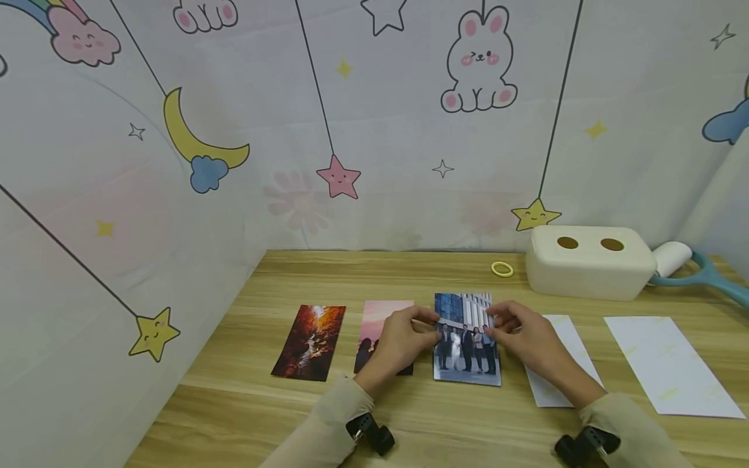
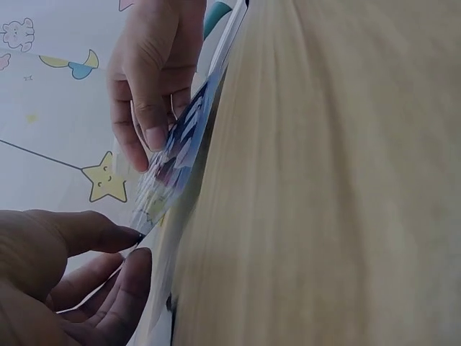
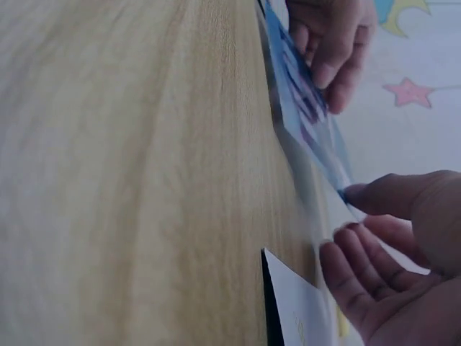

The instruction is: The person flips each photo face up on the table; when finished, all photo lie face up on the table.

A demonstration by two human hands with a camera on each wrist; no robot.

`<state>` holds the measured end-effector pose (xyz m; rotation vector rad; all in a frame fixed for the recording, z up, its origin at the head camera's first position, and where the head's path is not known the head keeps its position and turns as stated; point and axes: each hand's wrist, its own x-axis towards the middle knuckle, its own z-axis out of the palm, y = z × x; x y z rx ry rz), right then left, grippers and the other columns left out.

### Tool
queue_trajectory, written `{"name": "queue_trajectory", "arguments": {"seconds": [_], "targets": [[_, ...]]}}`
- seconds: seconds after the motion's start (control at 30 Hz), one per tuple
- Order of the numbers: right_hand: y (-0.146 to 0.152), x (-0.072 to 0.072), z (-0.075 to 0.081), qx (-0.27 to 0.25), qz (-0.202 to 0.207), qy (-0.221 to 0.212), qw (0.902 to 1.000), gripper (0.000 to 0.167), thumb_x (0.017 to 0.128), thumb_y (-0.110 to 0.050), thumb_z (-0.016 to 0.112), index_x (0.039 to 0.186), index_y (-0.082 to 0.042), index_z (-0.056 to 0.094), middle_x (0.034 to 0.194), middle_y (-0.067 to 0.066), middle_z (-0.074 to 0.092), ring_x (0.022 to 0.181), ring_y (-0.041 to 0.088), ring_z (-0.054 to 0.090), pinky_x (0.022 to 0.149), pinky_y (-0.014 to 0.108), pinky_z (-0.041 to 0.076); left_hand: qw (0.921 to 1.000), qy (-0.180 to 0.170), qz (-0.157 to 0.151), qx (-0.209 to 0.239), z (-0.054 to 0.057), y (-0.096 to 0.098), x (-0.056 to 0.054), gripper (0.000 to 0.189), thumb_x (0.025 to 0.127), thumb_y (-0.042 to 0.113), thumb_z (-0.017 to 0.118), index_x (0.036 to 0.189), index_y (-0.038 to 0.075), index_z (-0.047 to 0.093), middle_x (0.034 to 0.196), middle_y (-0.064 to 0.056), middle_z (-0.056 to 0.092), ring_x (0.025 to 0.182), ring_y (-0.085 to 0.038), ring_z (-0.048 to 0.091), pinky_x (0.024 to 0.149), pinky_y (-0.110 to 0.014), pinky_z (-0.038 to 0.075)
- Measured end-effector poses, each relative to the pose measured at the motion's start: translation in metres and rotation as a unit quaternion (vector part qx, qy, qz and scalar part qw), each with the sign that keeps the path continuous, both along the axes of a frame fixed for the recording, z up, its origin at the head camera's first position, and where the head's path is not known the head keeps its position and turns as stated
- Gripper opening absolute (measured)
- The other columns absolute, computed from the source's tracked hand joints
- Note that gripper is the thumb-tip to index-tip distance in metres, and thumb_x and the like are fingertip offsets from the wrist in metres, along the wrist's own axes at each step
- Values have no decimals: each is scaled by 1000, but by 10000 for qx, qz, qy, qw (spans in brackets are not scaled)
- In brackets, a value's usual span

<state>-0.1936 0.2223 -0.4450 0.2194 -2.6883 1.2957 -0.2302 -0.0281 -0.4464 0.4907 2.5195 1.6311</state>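
A photo of several people in front of tall buildings lies near the middle of the table, tilted up along its far side in both wrist views. My left hand pinches its left edge between thumb and fingers. On the opposite edge, my right hand pinches with thumb and index finger, the other fingers loosely bent below. Beneath the left hand is a pink-sky photo, partly covered by it. My right forearm passes over a white card.
Farther left lies an autumn-forest photo. Another white card is at the right. Along the back stand a cream box with two holes, a yellow ring, a white roll and a blue looped handle. A printed curtain hangs behind.
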Motion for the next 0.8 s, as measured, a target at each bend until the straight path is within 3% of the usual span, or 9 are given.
{"name": "queue_trajectory", "arguments": {"seconds": [0.33,0.8], "targets": [[0,0,-1,204,101,-179,9996,32,91,-7,83,119,2,70,94,2,69,84,18,67,70,31,56,9987,158,-50,-472,-1,3,1,24,87,0,84,110,1,78,95,-8,78,80,-13,73,68,-28,59],[-1,-3,-5,401,223,-129,9989,39,89,-8,86,121,7,68,98,7,67,86,21,66,74,38,57,9977,366,4,-570,-1,6,2,28,83,-1,88,109,-2,77,96,-10,76,76,-11,70,66,-26,56]]}}
